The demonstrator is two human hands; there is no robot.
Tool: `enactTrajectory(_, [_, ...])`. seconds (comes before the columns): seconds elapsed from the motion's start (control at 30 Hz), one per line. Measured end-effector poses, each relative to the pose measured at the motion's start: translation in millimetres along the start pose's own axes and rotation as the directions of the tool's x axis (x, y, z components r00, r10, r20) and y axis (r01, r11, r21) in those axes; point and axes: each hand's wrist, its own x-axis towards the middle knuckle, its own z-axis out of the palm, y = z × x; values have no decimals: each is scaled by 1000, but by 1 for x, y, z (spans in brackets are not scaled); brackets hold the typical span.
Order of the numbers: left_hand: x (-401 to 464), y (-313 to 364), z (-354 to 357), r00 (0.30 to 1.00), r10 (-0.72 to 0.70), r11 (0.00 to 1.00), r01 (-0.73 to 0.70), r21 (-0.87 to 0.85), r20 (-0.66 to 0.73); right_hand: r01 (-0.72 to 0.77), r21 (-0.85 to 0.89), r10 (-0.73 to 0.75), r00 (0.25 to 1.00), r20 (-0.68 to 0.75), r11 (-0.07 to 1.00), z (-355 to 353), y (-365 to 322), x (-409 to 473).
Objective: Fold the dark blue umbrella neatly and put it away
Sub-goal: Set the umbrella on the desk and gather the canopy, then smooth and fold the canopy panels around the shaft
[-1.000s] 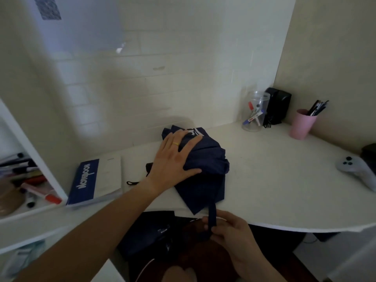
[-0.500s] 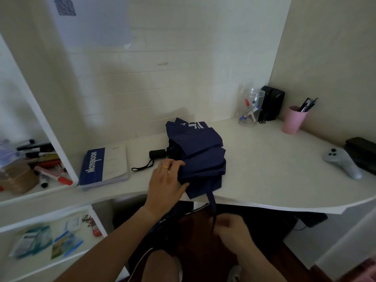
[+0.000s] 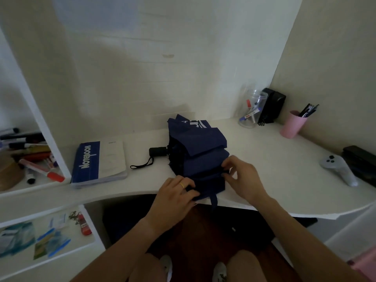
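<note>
The dark blue umbrella [image 3: 200, 147] lies collapsed on the white desk [image 3: 274, 159], its fabric in loose flaps and its black handle [image 3: 158, 151] with a wrist loop pointing left. My left hand [image 3: 175, 195], with a ring on it, pinches the near left edge of the fabric at the desk's front edge. My right hand [image 3: 243, 176] pinches the fabric's near right side. A dark blue strap [image 3: 213, 201] hangs over the desk edge between my hands.
A blue and white notebook [image 3: 99, 162] lies left of the umbrella. At the back right stand a clear jar of markers [image 3: 251, 109], a black box [image 3: 271, 105] and a pink pen cup [image 3: 293, 124]. A grey controller [image 3: 338, 169] lies at the right. Shelves with markers [image 3: 32, 159] stand left.
My right hand has come up from below the desk edge, off the strap, onto the umbrella's right side. My left hand has slid to the fabric's near edge.
</note>
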Motion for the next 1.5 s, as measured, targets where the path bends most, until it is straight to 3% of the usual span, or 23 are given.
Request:
enactTrajectory(0.1, [-5,-5,-3,998,-50,999,49,-11,-44,71,36,-66,990,-125,997,-6,0,-7])
enactTrajectory(0.17, [-7,-7,-7,998,-53,999,52,-13,-42,154,127,-156,988,10,980,-4,-1,-17])
enactTrajectory(0.27, [-6,-9,-15,997,-78,994,77,-73,-9,237,81,-247,956,157,968,6,5,-19])
enactTrajectory(0.47, [-2,-16,-24,994,-101,982,106,-156,42,251,1,-244,936,253,968,12,-4,41])
enactTrajectory(0.63, [3,-27,-26,979,-63,971,104,-214,192,180,36,-182,936,301,983,24,-5,111])
enactTrajectory(0.73, [14,-29,-34,942,-138,941,221,-255,306,173,29,-174,935,310,984,29,3,123])
enactTrajectory(0.8, [26,-27,-38,936,-222,911,299,-283,274,210,64,-219,938,268,976,29,11,114])
enactTrajectory(0.9, [43,-28,-27,945,-207,948,258,-189,252,356,6,-351,920,174,935,33,21,91])
enactTrajectory(1.0, [41,-38,-7,880,-155,986,163,20,450,495,-62,-469,851,236,867,35,27,72])
enactTrajectory(1.07, [35,-47,-4,798,-188,981,180,71,572,484,-118,-411,829,380,867,35,36,65])
enactTrajectory(1.2, [35,-61,-13,675,-215,973,211,94,706,282,-162,-103,733,673,946,23,50,57])
enactTrajectory(1.27, [43,-69,-12,637,-214,972,210,101,740,190,-149,-36,724,689,970,17,44,60])
enactTrajectory(1.4, [65,-88,-8,633,-176,981,177,80,754,176,-255,38,752,658,951,8,24,78])
enactTrajectory(1.5, [72,-101,-6,649,-157,981,189,42,744,41,-68,13,756,655,997,5,19,93])
